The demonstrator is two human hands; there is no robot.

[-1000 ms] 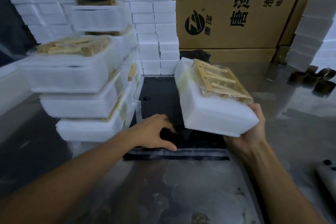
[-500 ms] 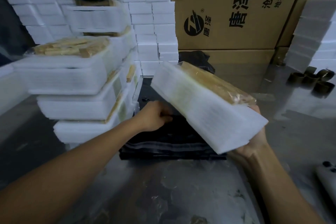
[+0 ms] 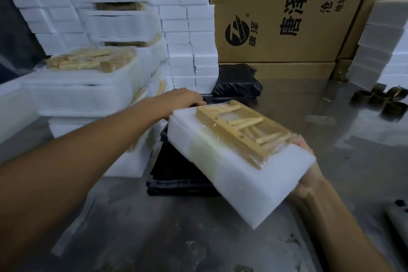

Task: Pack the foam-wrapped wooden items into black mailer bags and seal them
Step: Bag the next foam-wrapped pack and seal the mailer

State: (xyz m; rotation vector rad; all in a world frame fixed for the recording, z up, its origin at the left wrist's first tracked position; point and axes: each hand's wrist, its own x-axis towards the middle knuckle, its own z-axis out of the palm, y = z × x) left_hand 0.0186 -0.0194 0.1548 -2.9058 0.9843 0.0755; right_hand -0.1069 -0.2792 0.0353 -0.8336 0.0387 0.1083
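Your right hand (image 3: 308,174) is gripping the near end of a foam-wrapped wooden rack (image 3: 238,152), fingers curled under it (tilted above the black mailer bag stack (image 3: 176,168)). Your left hand (image 3: 181,99) is reaching beyond; finger state cannot be told. Foam packs (image 3: 84,93) are crowding the left edge; bare steel tabletop (image 3: 331,121) is lying open rightward.

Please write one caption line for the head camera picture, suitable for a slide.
Right hand holds a foam-wrapped wooden item tilted above the black mailer bags; left hand reaches over them.
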